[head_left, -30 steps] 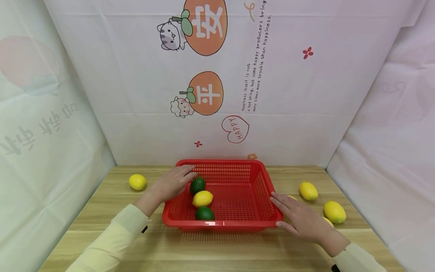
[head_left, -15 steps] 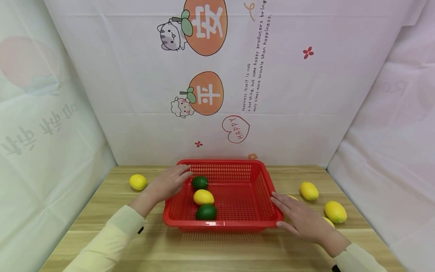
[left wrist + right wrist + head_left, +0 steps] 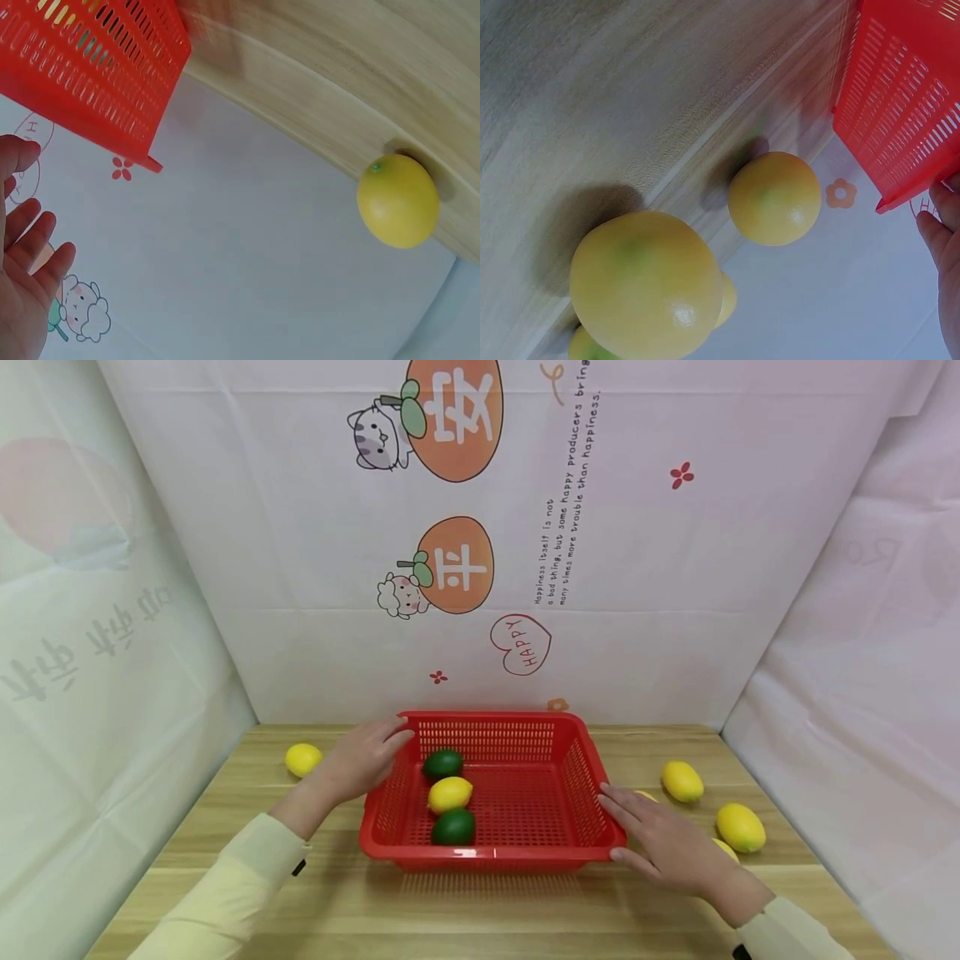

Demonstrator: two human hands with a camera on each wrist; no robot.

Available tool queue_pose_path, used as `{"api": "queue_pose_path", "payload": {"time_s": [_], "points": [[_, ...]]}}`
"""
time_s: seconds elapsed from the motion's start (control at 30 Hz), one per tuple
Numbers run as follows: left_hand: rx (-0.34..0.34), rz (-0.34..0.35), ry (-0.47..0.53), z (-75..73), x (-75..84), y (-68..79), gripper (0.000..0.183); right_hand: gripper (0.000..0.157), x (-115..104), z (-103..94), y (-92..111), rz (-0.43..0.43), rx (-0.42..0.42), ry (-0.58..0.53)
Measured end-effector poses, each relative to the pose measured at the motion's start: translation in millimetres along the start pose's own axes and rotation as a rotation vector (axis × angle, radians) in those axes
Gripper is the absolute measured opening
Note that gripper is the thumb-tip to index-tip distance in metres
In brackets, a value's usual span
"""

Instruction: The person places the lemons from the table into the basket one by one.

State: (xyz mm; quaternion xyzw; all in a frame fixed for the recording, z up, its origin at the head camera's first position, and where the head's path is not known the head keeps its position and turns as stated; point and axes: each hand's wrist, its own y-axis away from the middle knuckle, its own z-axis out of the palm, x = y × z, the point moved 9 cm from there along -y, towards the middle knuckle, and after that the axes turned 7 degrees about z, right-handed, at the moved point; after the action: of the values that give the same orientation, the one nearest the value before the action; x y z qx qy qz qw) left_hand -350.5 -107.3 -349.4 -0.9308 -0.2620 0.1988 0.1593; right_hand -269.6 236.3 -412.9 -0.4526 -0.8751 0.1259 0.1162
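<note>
A red slotted plastic basket point(image 3: 525, 855) stands on the table. Along its left side lie a dark green oval fruit point(image 3: 442, 764) at the back, a lemon point(image 3: 450, 796) in the middle and another dark green fruit point(image 3: 453, 827) in front. My left hand point(image 3: 358, 763) hovers by the basket's left rim, fingers loosely bent and holding nothing; the left wrist view shows its palm apart from the basket wall. On the right rim lie the fairly straight fingertips of my right hand point(image 3: 671, 843), its thumb near the front corner.
One lemon point(image 3: 303, 761) lies left of the basket, close to my left forearm. To the right are a lemon point(image 3: 682, 782), a second lemon point(image 3: 740, 827) and others partly hidden by my right hand. White printed cloth point(image 3: 600, 652) encloses the wooden table point(image 3: 480, 927) at back and sides.
My left hand has drawn back leftward from inside the basket toward its rim, uncovering the rear green fruit. The green fruits have shifted slightly. My right hand stays where it was.
</note>
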Motion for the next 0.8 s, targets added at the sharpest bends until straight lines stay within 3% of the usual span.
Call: {"api": "queue_pose_path", "payload": {"time_s": [0.33, 0.8], "points": [[0.146, 0.035, -0.008, -22.0, -12.9, 11.3, 0.055, 0.067, -1.4, -2.2, 0.0, -0.020, 0.021, -0.018], [0.154, -0.034, -0.047, -27.1, -40.1, 35.7, 0.054, 0.067, -2.4, -2.9, -0.5, -0.018, 0.012, -0.009]]}}
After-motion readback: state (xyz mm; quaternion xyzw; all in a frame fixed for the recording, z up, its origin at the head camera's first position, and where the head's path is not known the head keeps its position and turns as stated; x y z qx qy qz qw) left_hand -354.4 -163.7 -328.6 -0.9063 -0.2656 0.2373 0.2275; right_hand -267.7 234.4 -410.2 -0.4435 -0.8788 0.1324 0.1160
